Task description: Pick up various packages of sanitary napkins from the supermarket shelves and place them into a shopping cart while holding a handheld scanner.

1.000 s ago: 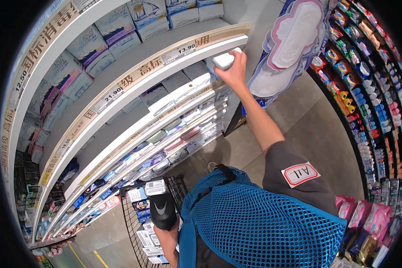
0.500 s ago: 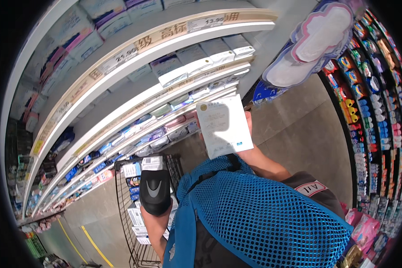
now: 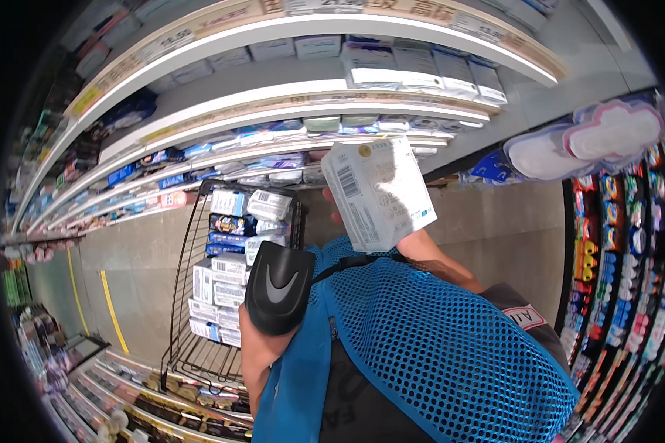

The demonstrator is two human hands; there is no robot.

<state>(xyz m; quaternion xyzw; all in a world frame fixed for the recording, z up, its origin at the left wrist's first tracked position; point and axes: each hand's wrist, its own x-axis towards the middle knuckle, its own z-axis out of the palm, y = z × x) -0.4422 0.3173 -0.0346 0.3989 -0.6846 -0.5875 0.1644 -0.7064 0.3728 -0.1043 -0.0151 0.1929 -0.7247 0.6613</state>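
Note:
My left hand (image 3: 257, 341) is closed around a black handheld barcode scanner (image 3: 277, 288) with a grey curved mark, its head facing up; the scanner hides most of the fingers. In my right hand (image 3: 415, 247) is a white boxy package (image 3: 380, 192), gripped from beneath, with fingertips showing at its left edge. The package is tilted so that a barcode on its side panel shows, and bright light falls on its front. A gap separates the scanner from the package.
A black wire shopping cart (image 3: 176, 325) holding several white and blue packs (image 3: 229, 269) stands at my left. Long white shelves (image 3: 251, 96) of packaged goods curve across the front. Pad-shaped display signs (image 3: 584, 140) hang at the shelf end. A rack (image 3: 621, 251) of colourful goods lines the right.
The view has swung left, showing more of the cart. The package in my right hand has turned, bringing its barcode side into sight. The scanner has come up closer to the package.

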